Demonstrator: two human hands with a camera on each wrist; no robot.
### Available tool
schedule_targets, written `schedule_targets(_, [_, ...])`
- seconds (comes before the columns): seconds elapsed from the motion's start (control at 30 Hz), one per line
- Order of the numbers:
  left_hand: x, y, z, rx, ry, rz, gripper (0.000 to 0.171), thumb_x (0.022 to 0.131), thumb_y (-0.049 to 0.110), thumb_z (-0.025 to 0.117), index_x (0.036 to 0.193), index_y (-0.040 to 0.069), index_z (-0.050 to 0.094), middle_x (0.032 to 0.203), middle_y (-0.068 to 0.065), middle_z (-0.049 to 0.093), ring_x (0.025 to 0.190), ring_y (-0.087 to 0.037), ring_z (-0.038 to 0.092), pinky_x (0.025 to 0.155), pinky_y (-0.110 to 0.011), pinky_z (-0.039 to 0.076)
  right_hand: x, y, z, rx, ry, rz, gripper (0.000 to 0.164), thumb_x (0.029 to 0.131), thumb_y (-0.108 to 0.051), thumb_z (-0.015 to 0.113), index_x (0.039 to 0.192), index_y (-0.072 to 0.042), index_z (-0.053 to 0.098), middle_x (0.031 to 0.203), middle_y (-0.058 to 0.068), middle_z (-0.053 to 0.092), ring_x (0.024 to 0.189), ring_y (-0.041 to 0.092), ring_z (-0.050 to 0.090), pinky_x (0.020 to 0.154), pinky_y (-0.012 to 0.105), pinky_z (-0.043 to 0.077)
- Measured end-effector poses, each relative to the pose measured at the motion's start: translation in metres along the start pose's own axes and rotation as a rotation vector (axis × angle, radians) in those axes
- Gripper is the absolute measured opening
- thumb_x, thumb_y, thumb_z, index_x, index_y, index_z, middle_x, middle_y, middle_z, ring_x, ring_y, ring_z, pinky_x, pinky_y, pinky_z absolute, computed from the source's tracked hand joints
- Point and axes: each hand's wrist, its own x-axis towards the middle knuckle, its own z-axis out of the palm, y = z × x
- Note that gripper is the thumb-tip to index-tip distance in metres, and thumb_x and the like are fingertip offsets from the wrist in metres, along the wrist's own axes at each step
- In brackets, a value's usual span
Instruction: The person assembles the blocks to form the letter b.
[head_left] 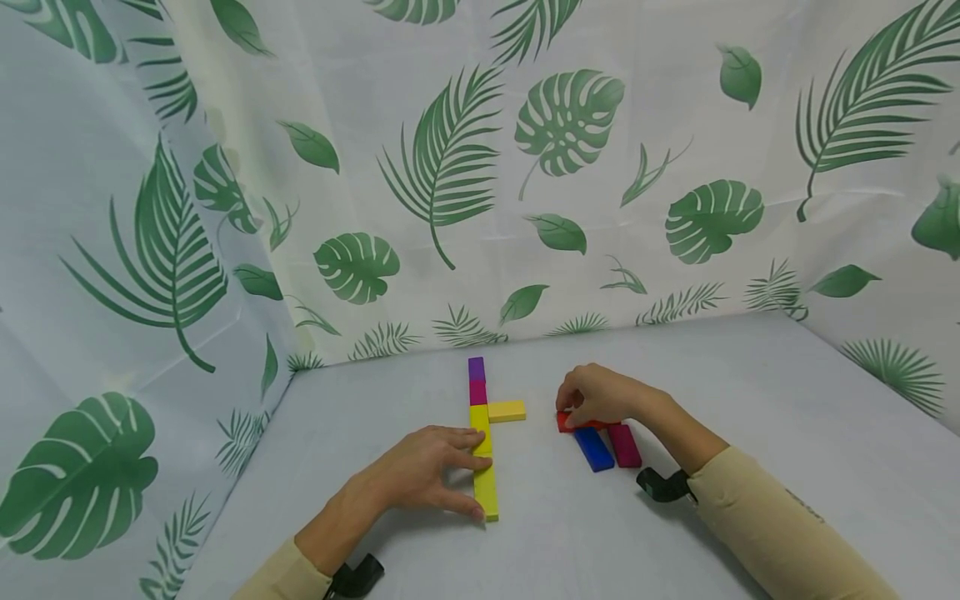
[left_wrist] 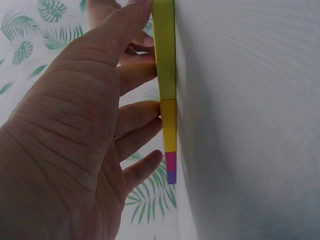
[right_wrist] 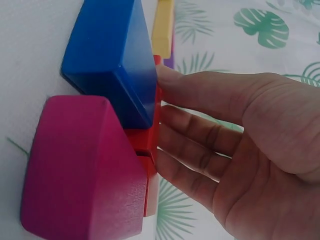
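A straight line of blocks runs away from me: a yellow-green block [head_left: 486,496], a yellow block [head_left: 477,415], a magenta block [head_left: 477,392] and a purple block [head_left: 476,368]. My left hand [head_left: 420,471] rests along its left side, fingers spread, fingertips on the yellow pieces and thumb at the near end. A pale yellow block [head_left: 507,411] juts right from the line. On the right, my right hand [head_left: 603,393] pinches a red block [head_left: 564,422], partly hidden under the fingers. Against the red lie a blue block [head_left: 595,451] and another magenta block [right_wrist: 75,165], both slanting toward me.
The blocks lie on a white tabletop [head_left: 540,533]. Leaf-printed cloth [head_left: 480,167] hangs behind and at both sides. Dark wrist cameras [head_left: 663,485] stick out below the sleeves. In the right wrist view a second red piece [right_wrist: 150,175] adjoins the first.
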Motion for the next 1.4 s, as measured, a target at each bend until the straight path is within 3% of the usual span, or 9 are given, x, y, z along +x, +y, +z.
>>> schedule_targets(0.3, [0.0, -0.001, 0.001, 0.002, 0.003, 0.003, 0.074, 0.081, 0.076, 0.071, 0.138, 0.029, 0.069, 0.154, -0.002, 0.057, 0.146, -0.016, 0.051, 0.12, -0.045, 0.044, 0.002, 0.001, 0.003, -0.002, 0.009, -0.015, 0.019, 0.092, -0.011, 0.08, 0.111, -0.011, 0.08, 0.098, -0.002, 0.072, 0.089, 0.014, 0.059, 0.076, 0.028, 0.057])
schedule_targets(0.87, [0.0, 0.001, 0.0, 0.006, -0.001, -0.009, 0.073, 0.081, 0.076, 0.071, 0.137, 0.03, 0.07, 0.154, -0.001, 0.057, 0.146, -0.016, 0.051, 0.12, -0.046, 0.043, 0.002, -0.005, 0.008, -0.047, 0.031, -0.019, 0.034, 0.095, 0.003, 0.069, 0.127, -0.008, 0.075, 0.118, 0.006, 0.072, 0.104, 0.019, 0.062, 0.094, 0.04, 0.06])
schedule_targets(1.17, [0.0, 0.002, 0.0, 0.007, 0.002, -0.006, 0.073, 0.081, 0.076, 0.071, 0.137, 0.029, 0.07, 0.154, -0.002, 0.056, 0.146, -0.016, 0.051, 0.12, -0.045, 0.043, 0.006, -0.005, 0.015, -0.026, 0.115, 0.002, 0.026, 0.094, -0.004, 0.075, 0.12, -0.006, 0.076, 0.116, 0.007, 0.073, 0.104, 0.02, 0.066, 0.095, 0.044, 0.061])
schedule_targets(1.4, [0.0, 0.0, 0.001, 0.013, -0.012, -0.015, 0.075, 0.081, 0.079, 0.067, 0.138, 0.031, 0.068, 0.155, 0.0, 0.055, 0.146, -0.016, 0.05, 0.12, -0.046, 0.043, 0.009, -0.005, 0.017, -0.029, 0.107, 0.018, 0.026, 0.095, -0.008, 0.075, 0.12, -0.007, 0.077, 0.114, 0.005, 0.072, 0.097, 0.017, 0.063, 0.089, 0.037, 0.062])
